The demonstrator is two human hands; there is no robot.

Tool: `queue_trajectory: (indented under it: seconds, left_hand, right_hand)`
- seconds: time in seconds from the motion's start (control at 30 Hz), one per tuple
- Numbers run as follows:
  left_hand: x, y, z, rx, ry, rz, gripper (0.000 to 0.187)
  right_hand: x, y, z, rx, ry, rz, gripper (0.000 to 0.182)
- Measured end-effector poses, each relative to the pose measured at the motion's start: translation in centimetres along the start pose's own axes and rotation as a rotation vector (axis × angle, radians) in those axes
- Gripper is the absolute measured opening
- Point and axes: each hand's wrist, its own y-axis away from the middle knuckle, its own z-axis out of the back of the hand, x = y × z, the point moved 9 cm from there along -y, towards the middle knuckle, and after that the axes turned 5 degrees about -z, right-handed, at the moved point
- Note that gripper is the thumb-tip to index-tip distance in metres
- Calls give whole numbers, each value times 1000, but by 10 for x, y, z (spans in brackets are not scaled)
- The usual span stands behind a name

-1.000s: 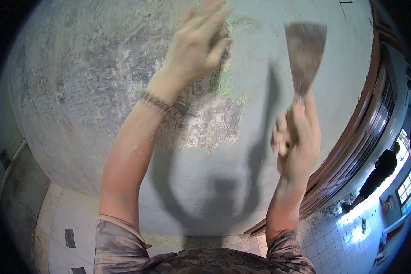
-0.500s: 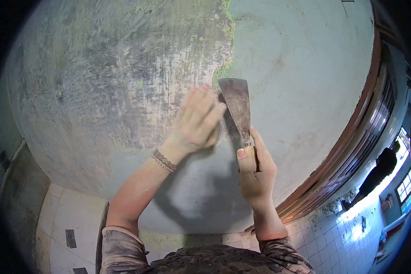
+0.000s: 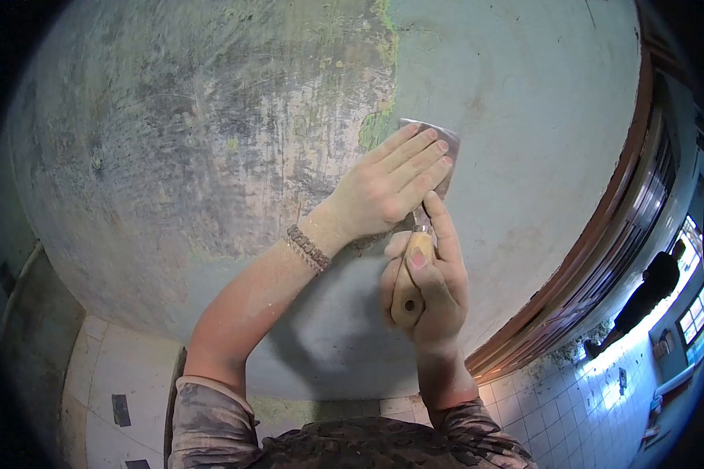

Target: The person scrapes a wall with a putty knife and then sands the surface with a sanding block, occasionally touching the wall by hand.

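Near the centre of the frame, slightly right, the right hand (image 3: 430, 285) is clenched around the wooden handle of a scraper (image 3: 414, 258), thumb laid along the handle and forefinger stretched up toward the blade. Its metal blade lies flat against the wall (image 3: 172, 156), only the upper right corner showing past the fingers that cover it. Those fingers belong to the left hand (image 3: 391, 184), which grips nothing: it is spread open, palm down, pressing on the blade just above the right hand. A braided bracelet (image 3: 308, 248) circles the left wrist. Across the upper left of the frame the wall is scraped bare, grey and streaked, with flecks of green along the ragged edge where the smooth pale paint begins at upper centre. Toward the right edge runs a brown wooden frame (image 3: 602, 266), and at lower right, on a white tiled floor (image 3: 587, 406), stands another person (image 3: 649, 297) in dark clothing, well apart.
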Motion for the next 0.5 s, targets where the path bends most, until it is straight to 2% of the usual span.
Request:
queue_trajectory:
  seconds: [0.1, 0.17, 0.2, 0.27, 0.4, 0.5]
  left_hand:
    - [5, -3, 10, -44, -9, 23, 36]
    - [9, -5, 13, -72, -22, 25, 35]
    - [11, -4, 10, -60, -7, 32, 35]
    - [14, -3, 7, -49, 5, 40, 35]
    - [15, -3, 9, -89, 33, 29, 35]
    - [24, -9, 8, -154, 39, 11, 35]
  right_hand:
    - [8, -4, -11, 72, -152, 121, 66]
    - [8, -6, -21, 95, -338, 3, 63]
    - [10, -7, -26, 94, -338, 0, 63]
    - [2, -12, -28, 0, -508, -104, 56]
    - [-6, -14, -25, 64, -513, -79, 50]
    - [13, -20, -27, 172, -521, -4, 48]
